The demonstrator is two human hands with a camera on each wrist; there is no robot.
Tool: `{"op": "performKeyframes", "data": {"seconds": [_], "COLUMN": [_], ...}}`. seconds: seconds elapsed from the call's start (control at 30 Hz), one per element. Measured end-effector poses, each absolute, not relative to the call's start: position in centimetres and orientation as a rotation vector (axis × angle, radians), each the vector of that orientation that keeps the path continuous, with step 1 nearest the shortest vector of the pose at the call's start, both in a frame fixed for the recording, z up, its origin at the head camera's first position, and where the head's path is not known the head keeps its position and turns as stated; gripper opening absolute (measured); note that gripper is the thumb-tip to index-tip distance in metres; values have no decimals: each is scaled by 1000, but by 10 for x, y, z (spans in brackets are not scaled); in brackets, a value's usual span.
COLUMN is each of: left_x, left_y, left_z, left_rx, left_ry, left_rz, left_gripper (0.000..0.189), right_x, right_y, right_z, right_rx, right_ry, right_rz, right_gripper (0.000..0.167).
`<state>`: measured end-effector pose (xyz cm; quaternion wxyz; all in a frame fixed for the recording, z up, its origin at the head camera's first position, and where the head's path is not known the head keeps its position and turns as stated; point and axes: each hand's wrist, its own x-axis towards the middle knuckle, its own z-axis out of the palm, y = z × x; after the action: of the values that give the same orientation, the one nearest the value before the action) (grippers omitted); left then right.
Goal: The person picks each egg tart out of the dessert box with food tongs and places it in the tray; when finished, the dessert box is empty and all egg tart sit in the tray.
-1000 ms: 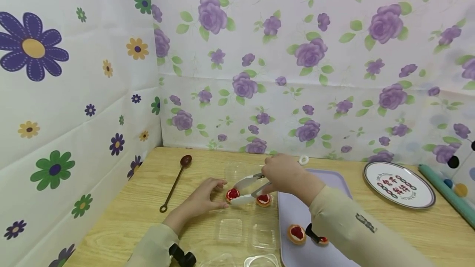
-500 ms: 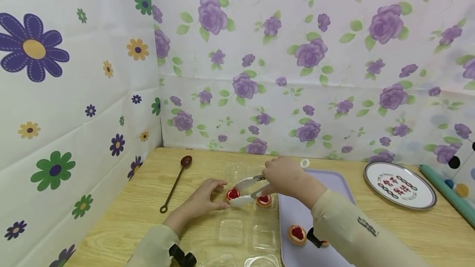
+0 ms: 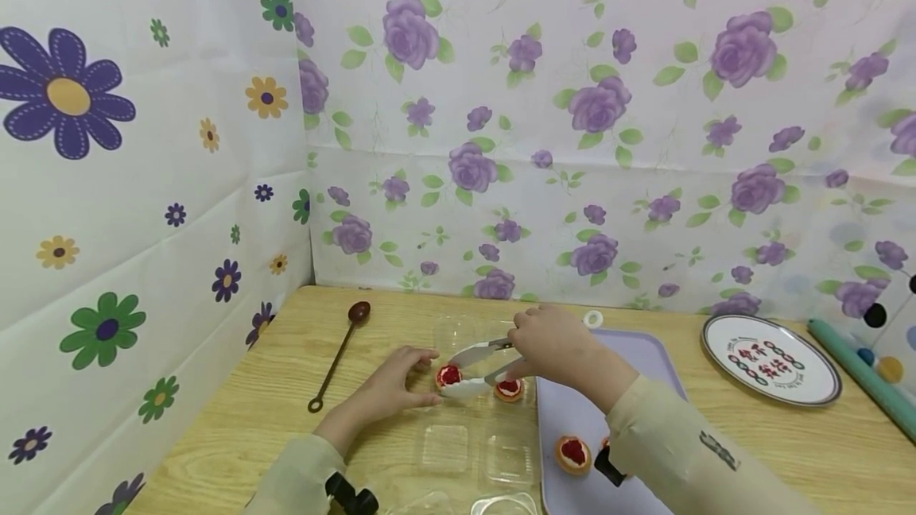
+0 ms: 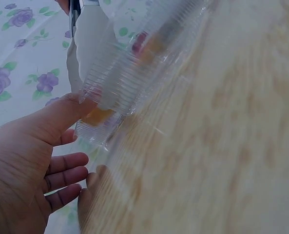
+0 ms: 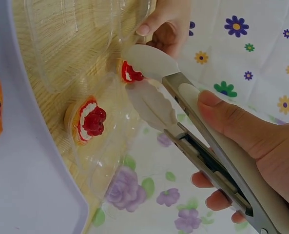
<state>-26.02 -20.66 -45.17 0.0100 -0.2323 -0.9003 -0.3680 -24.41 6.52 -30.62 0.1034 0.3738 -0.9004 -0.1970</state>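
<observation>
My right hand point(image 3: 554, 344) grips a pair of tongs point(image 5: 210, 148) with pale scalloped tips. The tips lie around a small berry tart point(image 3: 448, 376) in a clear plastic box point(image 3: 458, 331). Whether they press on the tart is hard to tell. A second tart point(image 5: 90, 121) sits in the box's other compartment, nearer the tray. My left hand point(image 3: 390, 380) is at the box's left side, thumb and forefinger apart. In the left wrist view, its thumb touches the ribbed plastic wall point(image 4: 120, 83), and the other fingers are loosely bent.
On the right, a lilac tray point(image 3: 561, 491) holds another tart point(image 3: 573, 453), with one more mostly hidden by my right sleeve. More clear boxes point(image 3: 445, 447) stand in front. A brown spoon point(image 3: 339, 352) lies left; a white plate point(image 3: 769, 358) and green roll point(image 3: 866, 380) are far right.
My right forearm has shifted very slightly to the right and down, covering more of the hidden tart on the tray. The tong tips and left hand stay in place.
</observation>
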Motion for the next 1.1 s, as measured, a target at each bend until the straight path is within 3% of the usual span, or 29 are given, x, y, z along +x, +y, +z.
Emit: {"op": "performKeyframes", "data": {"seconds": [1.1], "left_x": [-260], "left_y": [-208], "left_z": [-453], "left_rx": [-720], "left_ry": [-2807], "left_rz": [-1171], "left_gripper": [70], "right_x": [-210], "right_y": [117], "right_z": [-266], "right_rx": [1008], "right_ry": [-2524], "right_rz": [-476], "right_gripper": [45]}}
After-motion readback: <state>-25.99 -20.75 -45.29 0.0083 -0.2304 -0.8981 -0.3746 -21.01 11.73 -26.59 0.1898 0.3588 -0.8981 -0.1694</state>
